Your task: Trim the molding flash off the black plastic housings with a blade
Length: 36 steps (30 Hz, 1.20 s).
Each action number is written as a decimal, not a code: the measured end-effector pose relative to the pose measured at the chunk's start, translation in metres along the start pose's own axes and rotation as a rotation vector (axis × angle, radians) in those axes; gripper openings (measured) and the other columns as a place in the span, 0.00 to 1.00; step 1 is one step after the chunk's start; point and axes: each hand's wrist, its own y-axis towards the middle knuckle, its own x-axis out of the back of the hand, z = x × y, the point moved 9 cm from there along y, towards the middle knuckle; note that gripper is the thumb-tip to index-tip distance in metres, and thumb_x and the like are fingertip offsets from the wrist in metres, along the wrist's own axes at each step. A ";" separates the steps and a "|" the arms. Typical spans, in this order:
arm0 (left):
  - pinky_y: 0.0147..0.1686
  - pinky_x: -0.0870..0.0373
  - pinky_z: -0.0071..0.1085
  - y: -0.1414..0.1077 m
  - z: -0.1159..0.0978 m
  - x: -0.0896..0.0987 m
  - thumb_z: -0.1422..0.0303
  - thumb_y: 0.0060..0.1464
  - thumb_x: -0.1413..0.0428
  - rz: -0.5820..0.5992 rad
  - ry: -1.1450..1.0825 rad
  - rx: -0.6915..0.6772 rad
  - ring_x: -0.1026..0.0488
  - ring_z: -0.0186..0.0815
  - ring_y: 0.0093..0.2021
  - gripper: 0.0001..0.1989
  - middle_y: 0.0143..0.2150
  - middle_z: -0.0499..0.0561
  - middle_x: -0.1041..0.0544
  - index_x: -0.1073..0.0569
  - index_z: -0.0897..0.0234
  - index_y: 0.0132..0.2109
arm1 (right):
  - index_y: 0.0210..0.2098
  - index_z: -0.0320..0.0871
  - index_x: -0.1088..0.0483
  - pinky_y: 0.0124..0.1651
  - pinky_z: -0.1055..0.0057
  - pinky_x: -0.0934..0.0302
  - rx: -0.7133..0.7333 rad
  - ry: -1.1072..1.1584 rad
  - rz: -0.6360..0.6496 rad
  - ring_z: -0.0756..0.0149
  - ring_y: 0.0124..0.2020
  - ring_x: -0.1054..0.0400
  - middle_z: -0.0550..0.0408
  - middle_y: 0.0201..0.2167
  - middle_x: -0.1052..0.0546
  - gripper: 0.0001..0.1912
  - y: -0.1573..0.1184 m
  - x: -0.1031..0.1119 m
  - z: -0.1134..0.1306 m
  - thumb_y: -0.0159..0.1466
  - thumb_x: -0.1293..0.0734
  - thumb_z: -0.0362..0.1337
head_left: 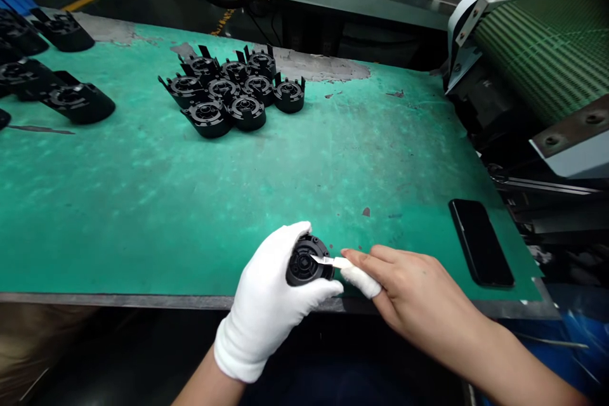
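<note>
My left hand point(271, 295), in a white glove, is wrapped round a round black plastic part point(304, 260) near the front edge of the table. Concentric rings and a raised centre show on the part's upturned face. My right hand point(404, 279) is bare except for a white cover on the thumb. It pinches a small craft knife point(328, 261), whose pointed blade reaches over the part's face. Whether the tip touches the plastic I cannot tell. Most of the knife's handle is hidden in my fingers.
Several black plastic housings point(245, 113) with upright prongs stand grouped on the green table point(157, 203). More black housings point(78, 101) stand at the far left. A black phone point(480, 241) lies at the right. Beyond it rises a conveyor with a green belt point(547, 44).
</note>
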 end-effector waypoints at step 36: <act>0.63 0.29 0.45 -0.004 -0.006 0.003 0.55 0.50 0.33 -0.112 -0.053 0.054 0.27 0.46 0.60 0.43 0.61 0.57 0.28 0.41 0.59 0.67 | 0.63 0.51 0.31 0.35 0.66 0.41 0.101 0.074 -0.059 0.61 0.34 0.29 0.55 0.36 0.25 0.25 0.028 -0.004 -0.001 0.68 0.41 0.30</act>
